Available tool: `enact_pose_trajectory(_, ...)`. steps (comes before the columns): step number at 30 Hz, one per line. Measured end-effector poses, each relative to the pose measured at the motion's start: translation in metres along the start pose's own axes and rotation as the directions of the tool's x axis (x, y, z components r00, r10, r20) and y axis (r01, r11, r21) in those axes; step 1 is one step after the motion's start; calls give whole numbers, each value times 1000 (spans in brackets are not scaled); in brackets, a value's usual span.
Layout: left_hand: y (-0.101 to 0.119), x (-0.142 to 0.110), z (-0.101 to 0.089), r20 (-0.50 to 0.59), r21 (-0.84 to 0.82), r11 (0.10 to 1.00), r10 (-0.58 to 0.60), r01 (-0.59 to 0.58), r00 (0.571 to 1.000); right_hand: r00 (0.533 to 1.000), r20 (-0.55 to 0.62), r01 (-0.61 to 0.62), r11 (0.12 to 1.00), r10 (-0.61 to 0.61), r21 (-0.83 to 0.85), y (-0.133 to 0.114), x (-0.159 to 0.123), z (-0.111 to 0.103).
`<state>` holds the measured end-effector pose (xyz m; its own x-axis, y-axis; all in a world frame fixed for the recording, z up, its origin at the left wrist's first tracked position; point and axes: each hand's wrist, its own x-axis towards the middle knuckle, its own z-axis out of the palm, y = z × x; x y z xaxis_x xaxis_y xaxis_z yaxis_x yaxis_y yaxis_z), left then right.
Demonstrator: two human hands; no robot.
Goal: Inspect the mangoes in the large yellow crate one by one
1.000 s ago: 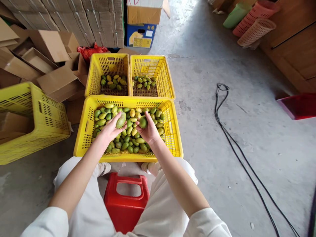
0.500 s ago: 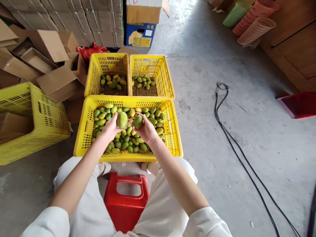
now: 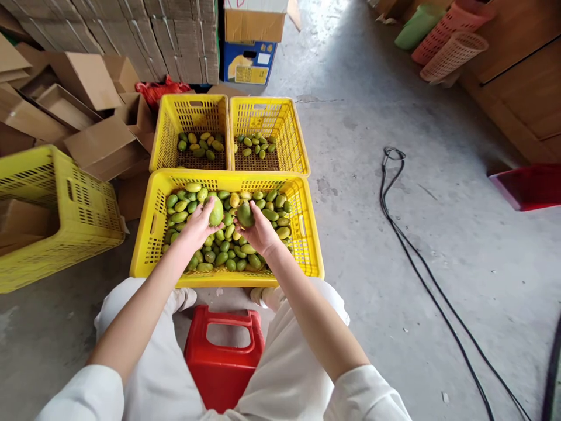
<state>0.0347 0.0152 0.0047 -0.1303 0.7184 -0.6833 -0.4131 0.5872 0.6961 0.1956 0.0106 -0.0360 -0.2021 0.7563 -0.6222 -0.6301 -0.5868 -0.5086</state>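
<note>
L grip (image 3: 200, 225), R grip (image 3: 259, 230): each clamped on grn fruit (image 3: 216, 213); blue-box lbl (image 3: 252, 74) illegible.

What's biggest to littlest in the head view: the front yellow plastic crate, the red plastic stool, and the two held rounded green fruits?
1. Front yellow plastic crate
2. Red plastic stool
3. Rounded green fruit in left hand, rounded green fruit in right hand: too alike to rank

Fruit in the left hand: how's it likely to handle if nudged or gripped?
The fruit would probably roll if nudged, being rounded. It likely feels firm, since its outline shows no visible dents. It may slip: the left hand holds smooth-looking skin.
</note>
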Motion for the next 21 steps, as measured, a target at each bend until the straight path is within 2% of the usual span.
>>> enact_pose_trajectory(5, -1, 1, 0, -4, 9, 1000, -21, 21, 1000, 1000, 1, -26, 999, 26, -35, 2, 5, -3)
enact_pose_trajectory(10, -3, 6, -3, -30, -46, 998, -52, 50, 998, 999, -43, 4, 999, -6, -46, 1, 7, -4)
enact_pose_trajectory(17, -4, 13, -8, 74, -97, 985, -136, 143, 988, 999, -28, -27, 998, 28, 50, -3, 12, -9)
enact_pose_trajectory(21, 0, 13, -7, 79, -131, 979, -147, 156, 986, 1000, 16, -18, 993, 16, 113, -4, 15, -11)
